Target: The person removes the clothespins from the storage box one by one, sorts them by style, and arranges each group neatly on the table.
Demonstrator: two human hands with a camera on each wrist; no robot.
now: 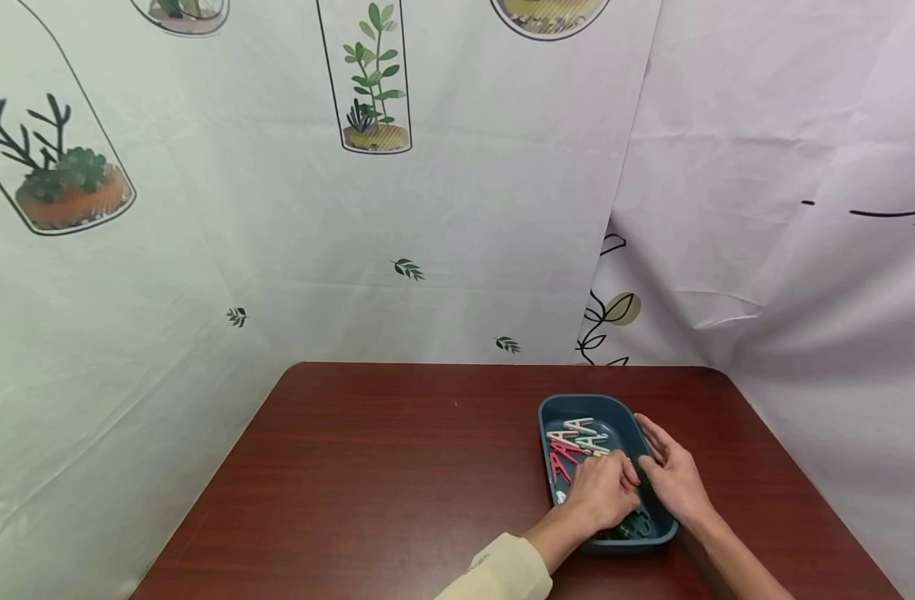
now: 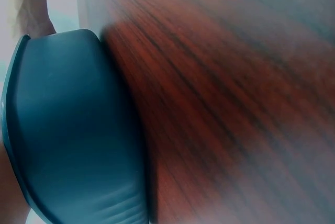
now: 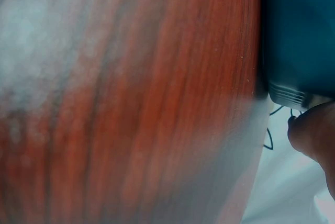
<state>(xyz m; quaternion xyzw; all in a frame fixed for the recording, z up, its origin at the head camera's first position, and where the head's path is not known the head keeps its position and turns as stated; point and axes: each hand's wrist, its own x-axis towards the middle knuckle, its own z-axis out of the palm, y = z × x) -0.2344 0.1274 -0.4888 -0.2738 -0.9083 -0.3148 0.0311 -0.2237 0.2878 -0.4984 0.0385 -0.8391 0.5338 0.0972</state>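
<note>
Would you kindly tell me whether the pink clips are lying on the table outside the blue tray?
No, the head view shows the pink clips inside the blue tray.

Bent left hand (image 1: 603, 493) just beside outstretched right hand (image 1: 675, 479)

A dark blue tray (image 1: 620, 421) with rounded corners sat flat on the surface (image 1: 397, 467). Inside it, cream clothespins (image 1: 573, 425) and mint clothespins (image 1: 591, 443) lay toward its far end, pink clothespins (image 1: 557, 458) along its left side, and dark green clothespins (image 1: 636, 525), partly hidden, at its near end.
</note>
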